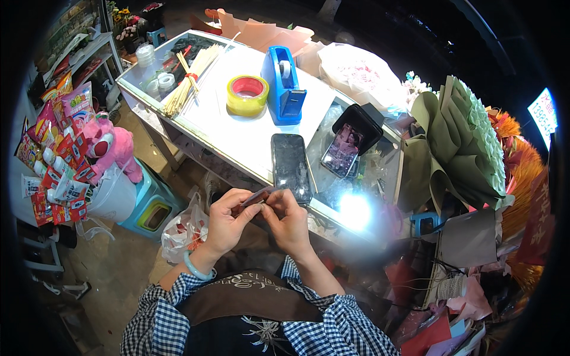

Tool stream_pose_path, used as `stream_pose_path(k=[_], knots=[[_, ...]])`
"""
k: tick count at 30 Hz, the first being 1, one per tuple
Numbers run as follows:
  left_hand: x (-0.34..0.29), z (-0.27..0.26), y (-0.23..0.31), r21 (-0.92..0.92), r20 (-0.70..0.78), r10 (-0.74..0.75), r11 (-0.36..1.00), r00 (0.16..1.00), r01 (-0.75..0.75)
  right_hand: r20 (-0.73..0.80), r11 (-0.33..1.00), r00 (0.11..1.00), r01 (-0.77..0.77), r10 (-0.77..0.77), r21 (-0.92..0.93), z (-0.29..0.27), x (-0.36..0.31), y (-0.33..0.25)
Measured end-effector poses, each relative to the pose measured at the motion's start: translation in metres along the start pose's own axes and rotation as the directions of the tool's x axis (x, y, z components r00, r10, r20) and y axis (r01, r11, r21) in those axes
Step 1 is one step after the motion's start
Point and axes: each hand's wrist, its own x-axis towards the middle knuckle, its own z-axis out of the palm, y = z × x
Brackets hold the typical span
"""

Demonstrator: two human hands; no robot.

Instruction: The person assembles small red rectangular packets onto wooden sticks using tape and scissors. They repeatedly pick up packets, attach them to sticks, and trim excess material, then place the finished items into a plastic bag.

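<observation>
Both my hands are raised in front of me, close together, just short of the table's near edge. My left hand, with a pale bracelet at its wrist, pinches a small flat dark reddish-brown piece. The fingertips of my right hand close on the same piece from the other side. Fingers cover much of it, so its kind is unclear. Just beyond my right hand, a black phone lies face up at the table's edge. A yellow tape roll and a blue tape dispenser stand farther back.
On the white table lies a bundle of thin sticks. A lit phone leans by a black case, near a glaring lamp. Wrapped bouquets crowd the right. At left are snack packets with a pink plush toy and a plastic bag.
</observation>
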Motion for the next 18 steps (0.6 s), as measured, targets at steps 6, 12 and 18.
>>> stream_pose_path(k=[6, 12, 18], knots=[[-0.001, 0.001, -0.001, -0.046, -0.074, 0.040, 0.998, 0.996, -0.044, -0.122, 0.989, 0.988, 0.075, -0.090, -0.125, 0.009, -0.001, -0.005], [-0.001, -0.007, 0.005, -0.256, -0.044, -0.106, 0.962, 0.993, 0.091, -0.120, 0.997, 0.992, -0.037, 0.028, -0.071, -0.001, 0.003, -0.005], [0.003, -0.011, 0.009, -0.421, 0.074, -0.237, 0.873, 0.969, 0.246, 0.161, 0.976, 0.987, -0.020, -0.015, 0.216, -0.010, 0.004, 0.007]])
